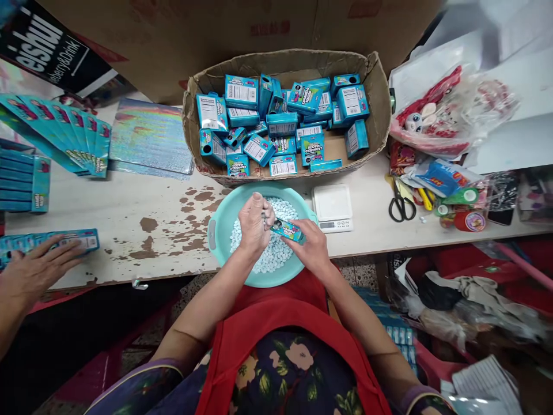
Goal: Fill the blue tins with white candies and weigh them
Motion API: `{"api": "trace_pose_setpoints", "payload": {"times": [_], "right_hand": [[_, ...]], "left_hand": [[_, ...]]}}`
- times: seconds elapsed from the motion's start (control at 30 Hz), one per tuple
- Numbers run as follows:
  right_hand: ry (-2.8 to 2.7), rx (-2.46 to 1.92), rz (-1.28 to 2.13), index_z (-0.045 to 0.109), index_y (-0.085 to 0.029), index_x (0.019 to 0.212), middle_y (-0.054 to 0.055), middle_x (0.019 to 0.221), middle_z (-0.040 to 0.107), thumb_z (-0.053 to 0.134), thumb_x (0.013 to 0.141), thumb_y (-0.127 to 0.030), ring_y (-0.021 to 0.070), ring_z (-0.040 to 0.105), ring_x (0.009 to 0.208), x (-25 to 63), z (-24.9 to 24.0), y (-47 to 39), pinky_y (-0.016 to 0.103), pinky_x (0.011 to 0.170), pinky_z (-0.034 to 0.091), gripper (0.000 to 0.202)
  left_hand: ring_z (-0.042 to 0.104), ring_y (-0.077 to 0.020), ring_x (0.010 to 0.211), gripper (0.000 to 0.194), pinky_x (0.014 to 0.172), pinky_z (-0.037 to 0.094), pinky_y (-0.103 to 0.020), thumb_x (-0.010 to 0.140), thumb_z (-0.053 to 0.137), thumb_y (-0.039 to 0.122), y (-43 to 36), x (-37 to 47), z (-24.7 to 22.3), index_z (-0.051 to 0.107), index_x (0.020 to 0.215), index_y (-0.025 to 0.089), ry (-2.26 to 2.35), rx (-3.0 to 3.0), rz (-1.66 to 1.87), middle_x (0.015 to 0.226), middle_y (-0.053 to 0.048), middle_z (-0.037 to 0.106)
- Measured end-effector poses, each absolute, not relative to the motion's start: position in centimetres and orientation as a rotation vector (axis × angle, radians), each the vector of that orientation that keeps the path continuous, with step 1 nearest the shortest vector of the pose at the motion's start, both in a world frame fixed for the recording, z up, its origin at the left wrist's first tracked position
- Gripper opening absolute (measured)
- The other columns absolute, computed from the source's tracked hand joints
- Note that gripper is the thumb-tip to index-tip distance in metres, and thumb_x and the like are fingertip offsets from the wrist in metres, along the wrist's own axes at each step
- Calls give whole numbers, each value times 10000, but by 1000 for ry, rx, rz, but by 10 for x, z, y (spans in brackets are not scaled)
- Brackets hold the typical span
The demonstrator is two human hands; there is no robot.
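Observation:
Over a turquoise basin [212, 233] full of small pale blue candies [270, 259], my left hand [254, 222] is closed, thumb up and fingers curled. Pale bits that look like the candies show at its fingers, though most of what it holds is hidden. My right hand [311, 242] grips a small blue candy box [288, 230] between thumb and fingers. The box lies tilted on its side, with one end right at the curled fingers of my left hand.
Behind the basin stands a cardboard tray [285, 60] with several blue boxes. A white scale [332, 203], black scissors [401, 206] and a plastic bag of things [453, 124] are to the right. A co-worker's hand [43, 262] rests on blue boxes at left, near silvery sheets [149, 135].

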State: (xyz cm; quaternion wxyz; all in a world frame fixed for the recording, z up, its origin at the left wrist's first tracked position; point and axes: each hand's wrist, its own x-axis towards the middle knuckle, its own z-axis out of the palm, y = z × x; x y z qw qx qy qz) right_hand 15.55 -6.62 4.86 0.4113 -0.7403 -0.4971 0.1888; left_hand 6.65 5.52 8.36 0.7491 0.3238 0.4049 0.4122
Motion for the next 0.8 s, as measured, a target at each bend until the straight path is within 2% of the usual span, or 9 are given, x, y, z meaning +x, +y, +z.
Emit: {"api": "trace_pose_setpoints", "payload": {"times": [0.1, 0.17, 0.27, 0.33, 0.5, 0.57, 0.6, 0.7, 0.8], "right_hand": [[-1101, -1804, 582, 662, -275, 1073, 43, 1022, 693, 744, 759, -390, 230, 656, 952, 165, 53, -75, 381, 859, 534, 344], [-958, -1789, 589, 667, -273, 1065, 39, 1020, 688, 767, 730, -395, 227, 658, 942, 177, 56, -87, 381, 855, 540, 371], [-757, -1826, 462, 662, -252, 1086, 46, 1033, 675, 782, 706, -380, 230, 652, 943, 205, 52, -106, 391, 862, 538, 419], [-665, -1875, 338, 659, -235, 1090, 50, 1029, 665, 782, 696, -385, 231, 647, 939, 227, 41, -112, 403, 872, 532, 439], [-552, -1919, 220, 658, -194, 1068, 57, 1008, 651, 767, 680, -428, 228, 630, 945, 271, 2, -102, 403, 878, 520, 466], [-552, -1916, 217, 660, -186, 1059, 59, 1001, 651, 759, 683, -432, 224, 624, 941, 279, -9, -96, 399, 881, 514, 460], [-553, -1918, 216, 663, -183, 1050, 59, 991, 651, 757, 682, -432, 221, 623, 929, 282, -13, -93, 398, 878, 512, 455], [-567, -1929, 263, 660, -182, 1056, 61, 996, 652, 758, 676, -432, 218, 620, 926, 286, -15, -93, 401, 883, 508, 465], [-557, -1910, 313, 602, -211, 1172, 87, 1184, 613, 759, 681, -434, 234, 585, 1091, 287, -12, -105, 416, 953, 487, 562]], "left_hand": [[315, -55, 383, 457, 357, 206, -195, 812, 561, 631, 64, 51, 68, 463, 676, 206, 949, 747, 889, 522, 66, 364], [393, -84, 430, 432, 391, 293, -204, 832, 536, 612, 66, 34, 51, 490, 673, 212, 1017, 981, 745, 539, 44, 423], [605, -191, 734, 330, 624, 492, -302, 734, 680, 532, 62, 8, 31, 601, 688, 215, 1020, 1587, 337, 761, -40, 639], [620, -245, 934, 238, 810, 500, -378, 737, 695, 462, 62, 1, 30, 665, 782, 231, 958, 1870, 207, 950, -60, 685], [620, -189, 836, 185, 808, 492, -338, 901, 522, 358, 111, 39, 61, 653, 885, 228, 969, 2139, 510, 903, -42, 681], [612, -219, 906, 174, 855, 477, -380, 900, 522, 297, 150, 71, 66, 646, 991, 217, 1080, 2338, 469, 1018, -78, 666], [592, -260, 1004, 228, 883, 467, -414, 876, 553, 264, 171, 86, 65, 626, 1086, 212, 1121, 2438, 347, 1114, -108, 637], [426, -371, 1259, 656, 982, 413, -495, 743, 707, 222, 221, 126, 47, 460, 1350, 216, 1004, 2636, -214, 1408, -168, 431], [317, -436, 1326, 851, 1006, 379, -545, 681, 770, 297, 243, 144, 26, 359, 1425, 248, 831, 2713, -630, 1544, -175, 187]]}}
